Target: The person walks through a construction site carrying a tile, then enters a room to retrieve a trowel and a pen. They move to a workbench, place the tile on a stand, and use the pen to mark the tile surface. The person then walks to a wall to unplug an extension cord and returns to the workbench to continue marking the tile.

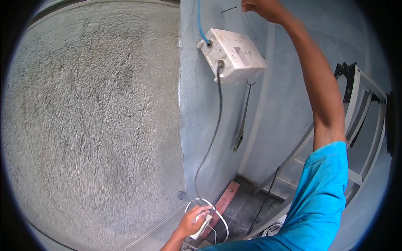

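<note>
Low in the view, my left hand (193, 222) is closed around a white block (202, 229) that looks like an extension socket. Its fingertips meet the lower end of a black cable (215, 134). That cable drops from a stained white box (235, 56) fixed on the blue wall; a blue cable (200, 21) enters the same box from above. My right hand (268, 9) is raised at the top edge, partly cut off, with its fingers pinched at a thin wire (249, 27) that trails down to the box. A nail (228, 9) sticks out just left of those fingers.
An aluminium ladder (364, 125) leans on the right. A dark-green strap-like thing (243, 125) hangs beneath the box. Below lie a reddish plank (227, 196), white cable (226, 228) and dark floor tiles (247, 209). Rough grey wall (100, 117) fills the left.
</note>
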{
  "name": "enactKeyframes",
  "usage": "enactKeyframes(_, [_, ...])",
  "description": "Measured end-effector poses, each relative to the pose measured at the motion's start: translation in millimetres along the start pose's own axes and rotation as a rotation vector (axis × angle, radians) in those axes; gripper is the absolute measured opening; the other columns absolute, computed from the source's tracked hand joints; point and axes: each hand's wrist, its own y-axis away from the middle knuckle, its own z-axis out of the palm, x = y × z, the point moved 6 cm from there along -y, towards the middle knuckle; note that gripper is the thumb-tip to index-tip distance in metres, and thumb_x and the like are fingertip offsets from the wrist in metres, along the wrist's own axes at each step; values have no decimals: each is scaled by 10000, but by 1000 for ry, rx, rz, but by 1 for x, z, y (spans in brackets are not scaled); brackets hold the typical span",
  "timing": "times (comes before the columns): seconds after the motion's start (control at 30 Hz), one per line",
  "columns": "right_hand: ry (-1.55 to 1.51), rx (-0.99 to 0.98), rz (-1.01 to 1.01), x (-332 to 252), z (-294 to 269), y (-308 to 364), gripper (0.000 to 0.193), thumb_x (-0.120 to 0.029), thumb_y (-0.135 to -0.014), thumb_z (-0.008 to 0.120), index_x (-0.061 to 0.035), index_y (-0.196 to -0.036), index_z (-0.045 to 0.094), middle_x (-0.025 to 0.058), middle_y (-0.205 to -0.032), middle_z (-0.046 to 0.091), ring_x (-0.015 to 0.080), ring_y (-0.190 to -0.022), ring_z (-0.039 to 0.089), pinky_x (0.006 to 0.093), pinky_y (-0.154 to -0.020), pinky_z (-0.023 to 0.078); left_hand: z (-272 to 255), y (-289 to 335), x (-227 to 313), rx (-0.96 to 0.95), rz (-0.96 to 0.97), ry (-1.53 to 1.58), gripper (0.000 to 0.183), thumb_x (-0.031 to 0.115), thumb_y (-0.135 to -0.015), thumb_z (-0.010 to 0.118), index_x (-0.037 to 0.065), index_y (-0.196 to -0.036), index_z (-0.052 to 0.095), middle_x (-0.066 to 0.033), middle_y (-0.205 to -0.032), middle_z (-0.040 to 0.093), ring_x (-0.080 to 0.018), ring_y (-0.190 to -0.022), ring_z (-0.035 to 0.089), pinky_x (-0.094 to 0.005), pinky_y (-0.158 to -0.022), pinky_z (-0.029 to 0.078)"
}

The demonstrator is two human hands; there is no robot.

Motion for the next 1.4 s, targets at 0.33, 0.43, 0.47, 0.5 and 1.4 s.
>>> enactKeyframes(0.33, [239,-331,72,-22,-29,-26,125,-172,-827,597,-62,-853,651,122,-886,623,272,-823,594,369,-707,463,-11,-1,11,-32,18,-21,288,116,-863,511,66,-1135,592,-88,-884,623,-185,-796,579,-285,-733,449])
enactKeyframes(0.43, [150,-477,74,-43,-74,-18,154,-183,-822,619,-84,-926,673,111,-912,634,254,-821,599,350,-719,467,3,-15,14,-85,120,20,315,92,-859,526,69,-1170,568,-92,-923,625,-208,-803,591,-285,-728,458])
enactKeyframes(0.47, [107,-509,88,-51,-81,-16,165,-183,-822,625,-93,-950,678,106,-916,635,249,-818,599,345,-723,468,2,-20,17,-77,152,16,320,94,-859,527,71,-1175,565,-91,-931,628,-208,-803,593,-286,-729,460])
enactKeyframes(0.5, [61,-537,101,-65,-92,-14,180,-183,-822,630,-102,-975,682,100,-919,637,244,-815,599,340,-727,468,-1,-23,23,-66,183,9,325,95,-859,528,74,-1181,563,-91,-938,631,-209,-804,594,-287,-729,461])
enactKeyframes(1.4, [-627,345,520,91,64,-95,308,-266,-646,714,-8,-814,697,144,-754,674,229,-670,636,343,-645,490,-117,-172,293,538,444,-156,811,332,-878,538,66,-1444,21,-137,-852,581,-191,-713,587,-299,-705,475])
